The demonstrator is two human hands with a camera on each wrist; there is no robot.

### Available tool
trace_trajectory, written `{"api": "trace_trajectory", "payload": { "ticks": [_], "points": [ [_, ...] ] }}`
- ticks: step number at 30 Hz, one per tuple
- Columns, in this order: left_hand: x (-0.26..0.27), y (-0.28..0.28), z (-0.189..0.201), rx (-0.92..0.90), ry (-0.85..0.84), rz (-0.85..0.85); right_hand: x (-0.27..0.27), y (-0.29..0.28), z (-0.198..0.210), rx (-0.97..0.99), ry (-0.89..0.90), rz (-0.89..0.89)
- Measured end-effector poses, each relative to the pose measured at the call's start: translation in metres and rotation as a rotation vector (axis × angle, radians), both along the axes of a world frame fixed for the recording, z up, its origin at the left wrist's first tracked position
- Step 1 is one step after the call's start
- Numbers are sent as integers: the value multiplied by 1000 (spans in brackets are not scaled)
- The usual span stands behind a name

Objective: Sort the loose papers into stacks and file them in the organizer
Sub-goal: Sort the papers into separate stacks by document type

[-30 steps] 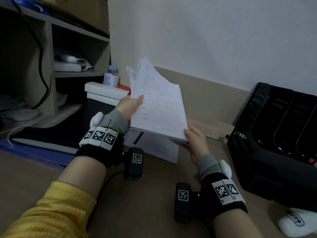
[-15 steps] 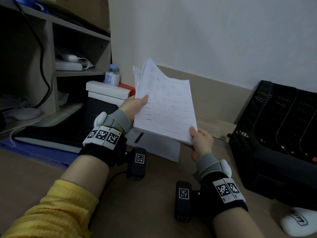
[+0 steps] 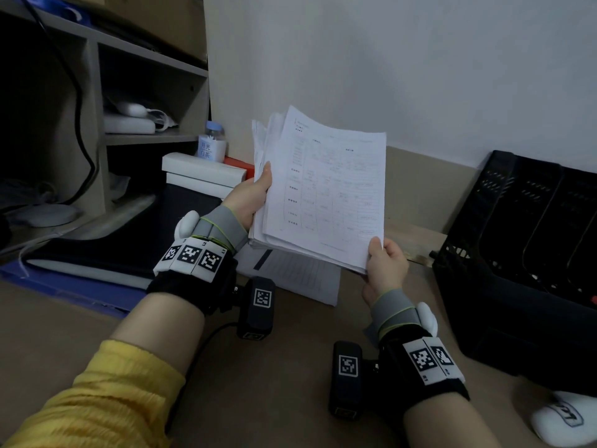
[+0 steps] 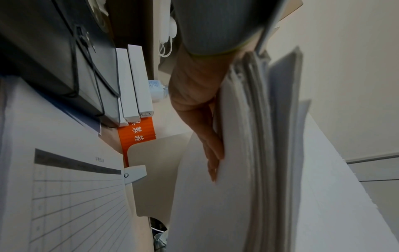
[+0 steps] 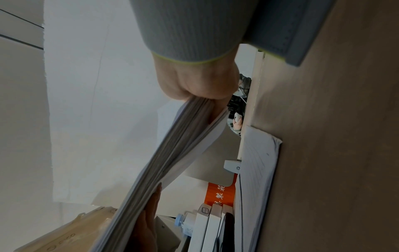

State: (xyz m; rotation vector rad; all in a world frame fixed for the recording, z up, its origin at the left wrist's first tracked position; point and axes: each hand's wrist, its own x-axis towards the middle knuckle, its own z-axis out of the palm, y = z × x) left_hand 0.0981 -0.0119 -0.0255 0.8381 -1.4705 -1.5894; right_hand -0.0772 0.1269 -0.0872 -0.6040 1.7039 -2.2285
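Note:
I hold a thick stack of white printed papers (image 3: 329, 192) tilted upright above the table. My left hand (image 3: 250, 195) grips its left edge, thumb on the front sheet and fingers (image 4: 212, 150) flat behind the stack (image 4: 248, 153). My right hand (image 3: 384, 265) pinches the stack's lower right corner, thumb on top; in the right wrist view the curled hand (image 5: 198, 85) clamps the sheaf (image 5: 168, 162). The stack's top sheets are fanned unevenly. A black mesh organizer (image 3: 523, 253) with several upright slots stands at the right, apart from the papers.
A lined sheet (image 3: 300, 273) lies flat on the brown table (image 3: 290, 383) under the held stack. White boxes (image 3: 200, 174), a small bottle (image 3: 211, 145) and an orange box (image 4: 137, 133) sit at the left beside a shelf unit (image 3: 97, 92). A white object (image 3: 562, 421) lies bottom right.
Both hands have lifted the stack slightly and turned it more upright and square to me; the right hand has shifted right along the bottom edge to the corner.

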Motion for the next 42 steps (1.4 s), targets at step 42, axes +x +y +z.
{"api": "trace_trajectory", "payload": {
  "ticks": [42],
  "points": [
    [2,1,0,-11,72,219,-7,9,2,-118,-86,-166]
  ]
}}
